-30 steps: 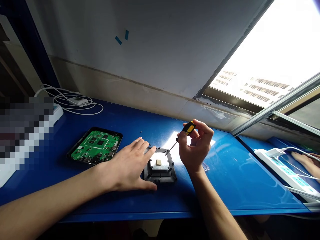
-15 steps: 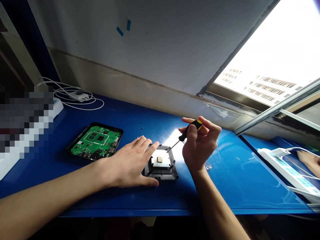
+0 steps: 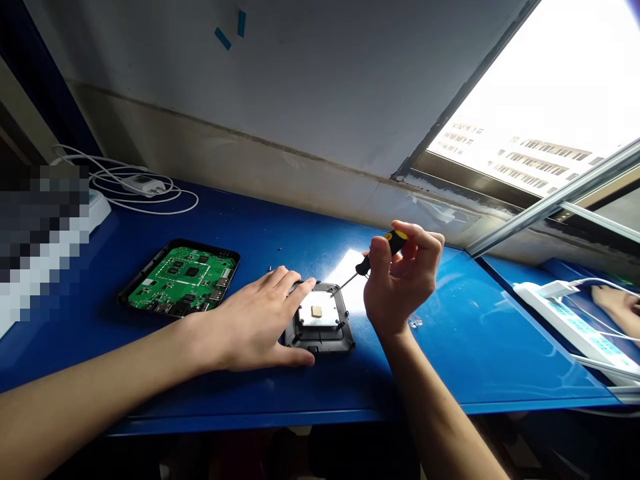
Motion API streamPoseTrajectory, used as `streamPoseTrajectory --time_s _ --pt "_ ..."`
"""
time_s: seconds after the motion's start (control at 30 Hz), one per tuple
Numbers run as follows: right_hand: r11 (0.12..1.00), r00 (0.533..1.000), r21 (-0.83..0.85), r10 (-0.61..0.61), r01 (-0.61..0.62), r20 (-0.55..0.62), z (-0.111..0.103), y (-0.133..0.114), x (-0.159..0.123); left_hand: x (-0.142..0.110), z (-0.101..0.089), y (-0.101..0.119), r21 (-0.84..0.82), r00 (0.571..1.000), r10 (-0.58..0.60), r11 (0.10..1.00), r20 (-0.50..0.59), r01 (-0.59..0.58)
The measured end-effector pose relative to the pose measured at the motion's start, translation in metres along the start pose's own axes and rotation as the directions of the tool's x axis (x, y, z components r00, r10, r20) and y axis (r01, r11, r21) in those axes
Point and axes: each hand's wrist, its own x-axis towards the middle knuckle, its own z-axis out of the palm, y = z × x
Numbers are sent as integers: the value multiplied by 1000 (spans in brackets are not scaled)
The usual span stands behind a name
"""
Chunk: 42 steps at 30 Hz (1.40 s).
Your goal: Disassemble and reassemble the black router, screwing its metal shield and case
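Note:
A black plastic cover (image 3: 327, 343) lies on the blue table, with a silver metal plate (image 3: 327, 318) inside it. In the middle of that plate sits a small beige pad (image 3: 317, 311). My left hand (image 3: 255, 319) rests over the cover's left side, fingers stretched out and thumb apart, hiding that edge. A black and yellow screwdriver (image 3: 363, 265) is gripped in my right hand (image 3: 403, 283). Its shaft slants down left, the tip at the plate's upper right corner; the screw there is too small to make out. Left of my hands, a green circuit board (image 3: 187, 277) sits in a black casing (image 3: 121, 301).
A white charger (image 3: 144, 185) with coiled cable lies at the back left. Small loose parts (image 3: 415, 321) are right of my right wrist. A power strip (image 3: 580, 333) and another person's hand (image 3: 617, 308) are at the far right. A wall bounds the table's back.
The view has shifted slightly. My right fingers have changed their grip around the screwdriver handle, while its tip stays at the same corner. My left hand keeps its place on the cover.

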Motion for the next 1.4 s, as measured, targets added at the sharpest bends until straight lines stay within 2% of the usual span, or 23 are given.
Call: streamPoseTrajectory --time_s 0.07,0.27,0.4,0.5,0.67,0.87,1.03,1.2,1.4 --pt "1000 1000 -20 13 -12 6 0 -3 0 0 0 0 2 1000 10 1000 -1 -10" --pt "992 995 121 27 -38 92 -1 -5 -1 -1 -1 0 -24 999 18 1000 -32 -19" --pt "998 999 59 6 -9 49 -1 -5 -1 0 0 0 -36 995 78 996 -70 -81" --pt "999 999 3 35 -35 21 -1 -7 -1 1 0 1 -28 988 129 991 -85 -132" --pt "990 996 127 54 -63 75 -1 -8 -1 1 -3 3 -2 976 197 980 -90 -198" --pt "996 997 60 65 -67 28 0 -8 0 0 -5 4 34 979 193 981 -65 -191" --pt "981 992 175 63 -82 109 -1 -8 -1 1 -4 4 4 968 225 974 -108 -226" --pt "997 998 48 62 -63 24 0 -6 0 3 -7 2 -6 952 284 958 -112 -287" --pt "965 987 213 135 -150 82 0 -11 -2 2 -10 3 -4 935 335 941 -118 -337"
